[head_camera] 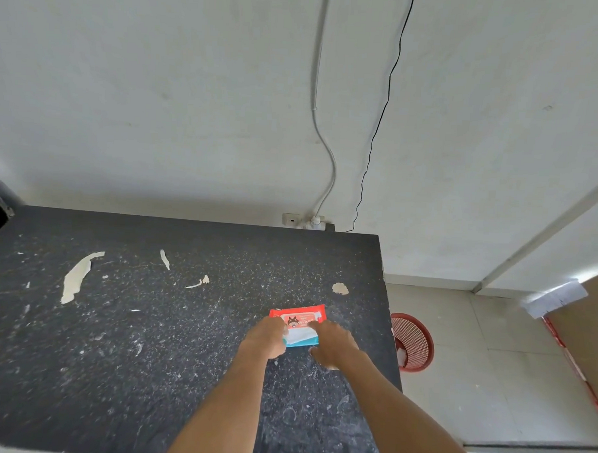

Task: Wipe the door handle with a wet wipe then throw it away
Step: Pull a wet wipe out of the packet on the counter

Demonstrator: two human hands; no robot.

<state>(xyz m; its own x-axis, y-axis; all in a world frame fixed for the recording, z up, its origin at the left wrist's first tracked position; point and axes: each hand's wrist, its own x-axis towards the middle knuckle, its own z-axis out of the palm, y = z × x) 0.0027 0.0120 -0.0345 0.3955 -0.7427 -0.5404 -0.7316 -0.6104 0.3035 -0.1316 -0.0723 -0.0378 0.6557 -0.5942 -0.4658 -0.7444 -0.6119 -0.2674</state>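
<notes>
A red and blue pack of wet wipes (298, 317) lies flat on the black table (122, 321), near its right edge. My left hand (263, 337) presses on the pack's left side. My right hand (333, 342) rests on its right side, with the fingertips at the white flap or wipe (301, 336) in the pack's middle. Whether the fingers pinch a wipe is unclear. No door handle is in view.
A red mesh waste basket (414, 341) stands on the tiled floor just right of the table, with white scraps inside. A wall socket (308, 221) with hanging cables sits behind the table. A brown board (588, 328) leans at far right. The tabletop has chipped, scratched patches.
</notes>
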